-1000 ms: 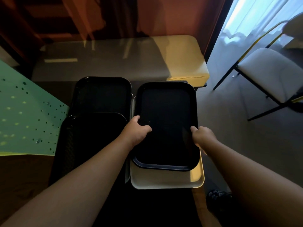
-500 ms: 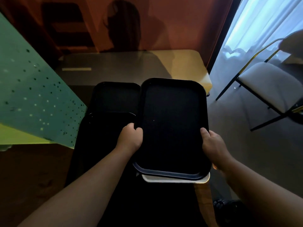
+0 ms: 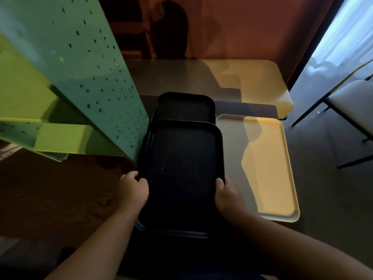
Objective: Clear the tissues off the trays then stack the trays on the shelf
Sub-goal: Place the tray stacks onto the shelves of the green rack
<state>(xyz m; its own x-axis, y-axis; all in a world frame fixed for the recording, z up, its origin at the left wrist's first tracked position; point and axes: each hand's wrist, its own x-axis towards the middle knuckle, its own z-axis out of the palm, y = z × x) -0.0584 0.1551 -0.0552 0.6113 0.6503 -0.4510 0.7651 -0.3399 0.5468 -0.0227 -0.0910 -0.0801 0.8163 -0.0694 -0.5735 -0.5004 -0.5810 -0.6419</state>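
Hands clamp the black tray (image 3: pixel 182 174) from both sides — the left hand (image 3: pixel 134 191) curls its fingers over the left long edge, the right hand (image 3: pixel 227 196) does the same on the right long edge, both nearer the end closest to the person. No tissue shows on it; its surface looks bare. The tray sits level between the two forearms, its long axis running straight away from the body. Beyond its far end lies another black tray (image 3: pixel 184 107), the held one overlapping its near edge. Just to the right a cream tray (image 3: pixel 282 168) lies flat on the dark table (image 3: pixel 246 107), half in shadow, also bare.

Now the part that matters, I'd say — the green perforated shelf (image 3: pixel 96 81) stands up and to the left of the grip, its panel edge just beside the tray's left rim. The left hand is the nearer one to it. To go in there, the tray probably has to swing left, and that panel edge looks like the thing to catch on.

A chair (image 3: pixel 351 106) stands well off to the right.
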